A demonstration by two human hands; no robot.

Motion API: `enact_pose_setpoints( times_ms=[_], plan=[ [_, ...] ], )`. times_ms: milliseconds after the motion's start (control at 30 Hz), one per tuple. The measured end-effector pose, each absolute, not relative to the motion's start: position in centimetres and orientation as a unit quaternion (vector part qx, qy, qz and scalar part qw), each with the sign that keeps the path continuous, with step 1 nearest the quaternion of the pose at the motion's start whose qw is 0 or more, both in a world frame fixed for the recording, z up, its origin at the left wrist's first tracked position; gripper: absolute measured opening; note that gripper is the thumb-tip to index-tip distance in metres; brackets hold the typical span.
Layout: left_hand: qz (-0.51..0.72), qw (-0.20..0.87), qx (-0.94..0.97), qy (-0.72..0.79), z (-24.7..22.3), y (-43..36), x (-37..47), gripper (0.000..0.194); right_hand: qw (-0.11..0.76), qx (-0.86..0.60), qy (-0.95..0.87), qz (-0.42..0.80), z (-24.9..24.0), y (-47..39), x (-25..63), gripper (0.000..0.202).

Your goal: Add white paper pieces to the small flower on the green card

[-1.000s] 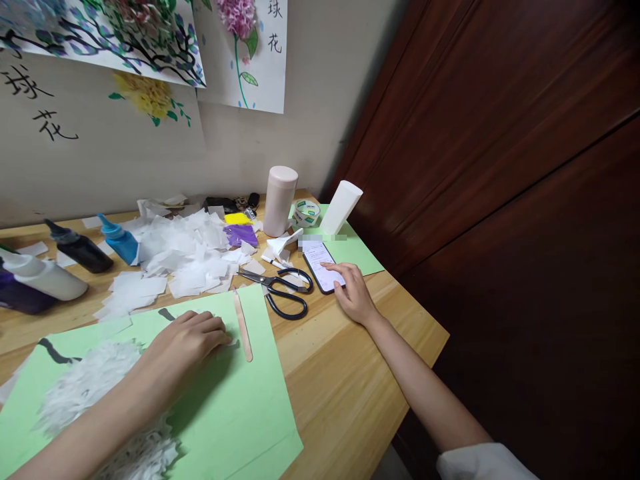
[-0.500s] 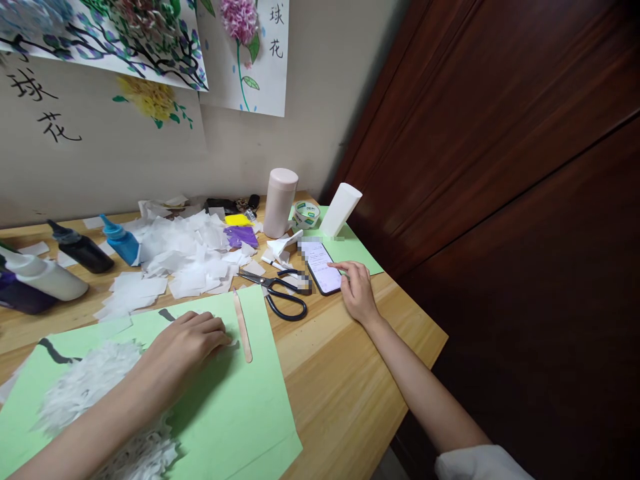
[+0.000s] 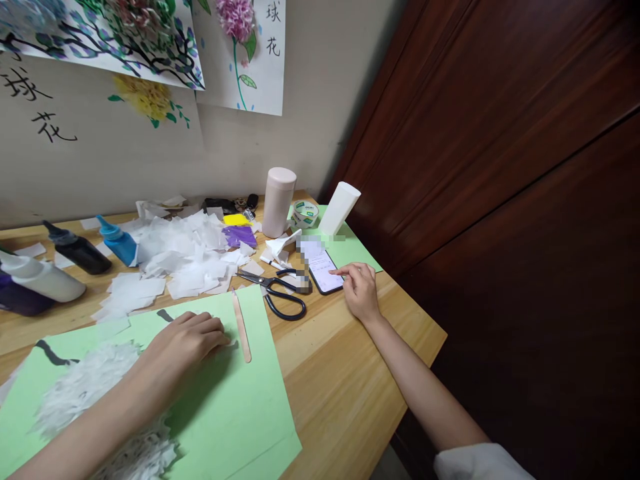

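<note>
My left hand (image 3: 197,337) rests on the green paper sheet (image 3: 270,413), its fingers curled and pressed together. A small scrap of white tissue paper (image 3: 233,345) peeks out at its fingertips, mostly hidden. Under and beside that forearm lie ruffled white paper flowers (image 3: 87,383), and dark painted strokes (image 3: 55,353) mark the sheet. A wooden craft stick (image 3: 241,327) lies just right of the hand. My right hand (image 3: 361,290) reaches to a phone (image 3: 323,263) lying face up; the index finger is stretched onto its lit screen and the hand grips nothing.
Black-handled scissors (image 3: 280,293) lie between the hands. Behind are a heap of white paper pieces (image 3: 175,243), paint bottles (image 3: 80,250), a pale pink tumbler (image 3: 279,203), a tape roll (image 3: 305,213) and a white container (image 3: 340,210). A dark wooden panel (image 3: 525,200) borders the right side.
The phone screen shows different content, and my right index finger has shifted slightly on it. My left hand stays in place; the view has turned a little.
</note>
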State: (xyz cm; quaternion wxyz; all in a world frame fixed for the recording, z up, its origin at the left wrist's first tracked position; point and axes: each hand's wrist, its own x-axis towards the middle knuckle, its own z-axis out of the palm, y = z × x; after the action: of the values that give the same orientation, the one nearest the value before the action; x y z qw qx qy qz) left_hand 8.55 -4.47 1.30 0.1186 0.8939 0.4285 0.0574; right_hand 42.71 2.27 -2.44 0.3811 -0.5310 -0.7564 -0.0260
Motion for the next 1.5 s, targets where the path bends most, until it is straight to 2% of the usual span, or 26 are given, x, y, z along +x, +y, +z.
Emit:
enact_pose_setpoints(
  times_ms=[967, 1267, 1500],
  plan=[
    [0.08, 0.123, 0.892, 0.428, 1.48, -4.57, 8.59, 0.028, 0.354, -0.569, -0.742, 0.0, -2.94, 3.02, 42.85, 0.033],
    [0.036, 0.134, 0.887, 0.44, 1.91, -4.65, 8.81, 0.028, 0.336, -0.569, -0.75, 0.012, -3.04, 3.1, 42.77, 0.036],
    [0.046, 0.125, 0.888, 0.441, 1.73, -4.69, 8.66, 0.029, 0.358, -0.569, -0.74, -0.003, -2.69, 2.81, 42.66, 0.036]
  ],
)
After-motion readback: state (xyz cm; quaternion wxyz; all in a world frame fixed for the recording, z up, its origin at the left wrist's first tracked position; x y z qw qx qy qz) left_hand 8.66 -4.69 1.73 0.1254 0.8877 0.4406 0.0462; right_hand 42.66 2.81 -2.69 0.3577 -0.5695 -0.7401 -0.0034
